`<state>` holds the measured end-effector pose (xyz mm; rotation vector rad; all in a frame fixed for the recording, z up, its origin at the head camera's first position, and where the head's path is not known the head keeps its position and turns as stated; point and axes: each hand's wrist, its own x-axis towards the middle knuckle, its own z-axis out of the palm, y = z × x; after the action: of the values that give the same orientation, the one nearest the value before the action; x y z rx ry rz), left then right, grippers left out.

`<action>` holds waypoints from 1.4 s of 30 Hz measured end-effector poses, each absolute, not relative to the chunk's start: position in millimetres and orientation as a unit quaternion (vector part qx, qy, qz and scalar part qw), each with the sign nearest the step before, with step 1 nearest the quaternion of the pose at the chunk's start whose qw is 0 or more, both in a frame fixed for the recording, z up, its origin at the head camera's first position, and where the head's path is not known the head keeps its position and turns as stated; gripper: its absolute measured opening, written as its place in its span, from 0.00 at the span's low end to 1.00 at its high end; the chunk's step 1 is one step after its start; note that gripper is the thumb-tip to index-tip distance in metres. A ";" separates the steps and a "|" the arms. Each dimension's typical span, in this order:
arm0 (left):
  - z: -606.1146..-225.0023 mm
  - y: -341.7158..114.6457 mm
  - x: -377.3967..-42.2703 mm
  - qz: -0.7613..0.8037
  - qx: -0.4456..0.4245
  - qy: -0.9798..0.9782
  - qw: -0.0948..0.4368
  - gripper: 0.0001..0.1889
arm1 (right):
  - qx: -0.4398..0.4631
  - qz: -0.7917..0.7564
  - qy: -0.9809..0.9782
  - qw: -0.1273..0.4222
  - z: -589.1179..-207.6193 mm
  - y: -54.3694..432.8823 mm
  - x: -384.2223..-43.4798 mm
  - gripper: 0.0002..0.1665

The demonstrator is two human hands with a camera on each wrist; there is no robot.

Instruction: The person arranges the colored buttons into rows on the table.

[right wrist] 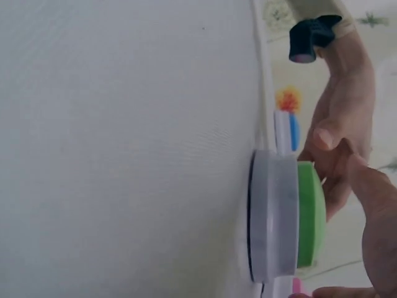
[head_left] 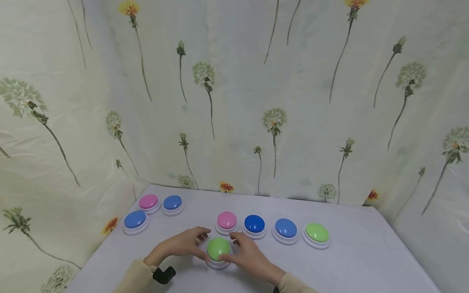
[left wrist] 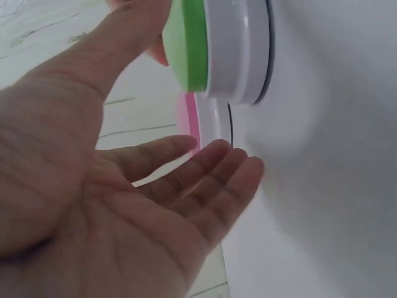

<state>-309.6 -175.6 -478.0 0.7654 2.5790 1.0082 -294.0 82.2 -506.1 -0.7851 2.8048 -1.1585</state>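
A push button with a green dome (head_left: 218, 249) on a round white base stands upright on the white table, between the two hands. My left hand (head_left: 187, 244) is beside it on the left, thumb towards the base. In the left wrist view its four fingers (left wrist: 205, 192) extend loosely, apart from the button. On the other side is my right hand (head_left: 249, 254), its thumb overlapping the green dome in the head view and its fingers reaching towards the back. Just behind stands a pink button (head_left: 226, 220), close to the right fingertips.
A dark blue button (head_left: 254, 224), a lighter blue button (head_left: 286, 228) and another green button (head_left: 317, 232) line up to the right. At the back left sit a pink button (head_left: 148, 201) and two blue buttons (head_left: 172, 202). Flowered cloth (head_left: 234, 97) hangs behind the table.
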 end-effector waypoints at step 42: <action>-469.7 -259.4 -288.7 0.431 0.241 0.864 0.097 0.31 | -0.358 -0.477 0.803 0.015 -478.3 10.5 -292.4 0.47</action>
<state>-288.7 -259.4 -469.7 0.7146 2.5584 1.2748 -292.4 10.5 -478.3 -1.1124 2.4970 -1.4849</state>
